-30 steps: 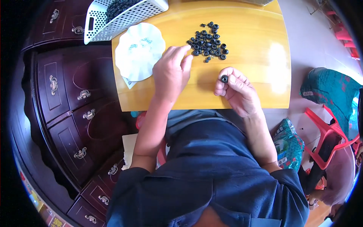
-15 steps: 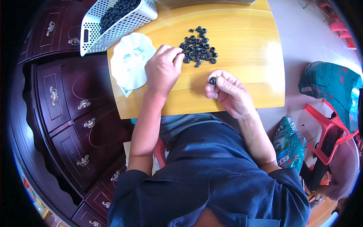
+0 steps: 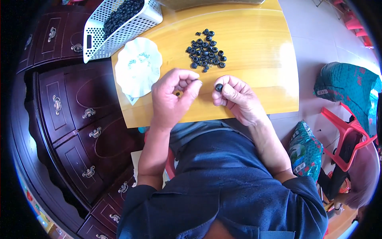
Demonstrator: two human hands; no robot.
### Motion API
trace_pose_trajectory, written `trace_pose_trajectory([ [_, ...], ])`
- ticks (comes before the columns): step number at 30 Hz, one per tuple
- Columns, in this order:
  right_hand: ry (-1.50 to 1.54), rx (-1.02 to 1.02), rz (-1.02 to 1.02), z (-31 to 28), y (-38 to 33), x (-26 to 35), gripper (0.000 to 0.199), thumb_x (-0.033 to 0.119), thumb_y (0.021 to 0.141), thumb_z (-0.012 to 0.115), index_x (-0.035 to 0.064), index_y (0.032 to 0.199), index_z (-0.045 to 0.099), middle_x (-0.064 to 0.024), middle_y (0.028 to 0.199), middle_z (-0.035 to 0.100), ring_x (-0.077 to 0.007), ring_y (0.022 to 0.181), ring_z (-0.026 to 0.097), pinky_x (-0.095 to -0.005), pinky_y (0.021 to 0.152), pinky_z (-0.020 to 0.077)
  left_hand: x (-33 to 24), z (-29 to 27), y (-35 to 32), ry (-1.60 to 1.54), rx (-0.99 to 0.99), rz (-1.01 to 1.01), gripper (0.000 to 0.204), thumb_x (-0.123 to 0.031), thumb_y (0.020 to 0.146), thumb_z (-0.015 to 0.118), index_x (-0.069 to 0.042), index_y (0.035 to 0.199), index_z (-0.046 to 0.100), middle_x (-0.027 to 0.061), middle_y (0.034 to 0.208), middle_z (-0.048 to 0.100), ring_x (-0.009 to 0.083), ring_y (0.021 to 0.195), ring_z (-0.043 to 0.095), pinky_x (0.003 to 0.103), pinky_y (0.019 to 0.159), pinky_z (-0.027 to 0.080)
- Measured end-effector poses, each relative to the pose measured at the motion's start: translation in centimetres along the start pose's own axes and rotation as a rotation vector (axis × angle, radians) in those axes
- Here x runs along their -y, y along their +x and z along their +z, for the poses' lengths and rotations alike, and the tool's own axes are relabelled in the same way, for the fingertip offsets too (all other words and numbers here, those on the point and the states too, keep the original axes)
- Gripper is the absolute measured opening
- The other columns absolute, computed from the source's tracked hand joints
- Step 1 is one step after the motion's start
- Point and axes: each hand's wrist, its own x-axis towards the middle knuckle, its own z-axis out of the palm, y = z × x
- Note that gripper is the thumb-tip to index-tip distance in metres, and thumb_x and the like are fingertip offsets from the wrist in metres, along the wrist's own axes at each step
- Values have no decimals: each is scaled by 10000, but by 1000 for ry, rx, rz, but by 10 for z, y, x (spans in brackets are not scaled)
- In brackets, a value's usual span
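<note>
Over the near part of the yellow table (image 3: pixel 258 51), the right hand (image 3: pixel 241 99) pinches a small round black piece (image 3: pixel 219 87) between thumb and forefinger, the other fingers curled in behind. The left hand (image 3: pixel 169 99) is just beside it, thumb and forefinger nearly meeting; a dark speck shows at their tips, but whether it is a held part I cannot tell. Another small dark spot (image 3: pixel 178 94) shows by the left palm; whether held or lying is unclear. To work the two hands together well, the right pinch is best kept light and steady, gripping the piece by its sides so that its face stays free. The left fingertips would do well to come in square, without tilting, since so small a part could easily slip or roll. Working over the table, near the loose pile of black parts (image 3: pixel 205 55), seems sensible: a drop lands within reach.
</note>
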Motion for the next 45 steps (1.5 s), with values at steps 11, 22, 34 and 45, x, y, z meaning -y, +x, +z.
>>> trace_pose_trajectory([
  [11, 21, 9, 8, 0, -1, -4, 258, 239, 954, 666, 34, 1097, 603, -53, 940, 674, -128, 834, 661, -259, 786, 536, -12, 9, -14, -48, 106, 13, 192, 103, 794, 732, 4, 948, 673, 0, 854, 659, 33, 720, 576, 181, 647, 469],
  [22, -5, 31, 1, -1, 1, -9, 248, 231, 951, 670, 17, 1068, 621, -48, 944, 670, -116, 822, 644, -250, 777, 529, -22, 11, -10, 36, 120, 144, 159, 89, 730, 777, 16, 841, 688, 63, 820, 693, 111, 704, 642, 234, 621, 507],
  [34, -139, 108, 33, 4, -4, -2, 284, 282, 919, 708, 14, 1001, 661, -36, 874, 673, -100, 778, 620, -252, 748, 500, -21, -1, -11, -191, 290, -66, 219, 51, 741, 795, -14, 936, 718, 27, 746, 651, 75, 612, 591, 229, 560, 463],
  [45, -147, 109, 113, 8, -6, -5, 266, 280, 890, 741, 23, 908, 676, -18, 781, 680, -83, 717, 610, -223, 679, 484, -18, -8, -11, -74, 394, 94, 268, 9, 676, 845, -7, 908, 713, 33, 709, 637, 108, 623, 584, 247, 593, 454],
])
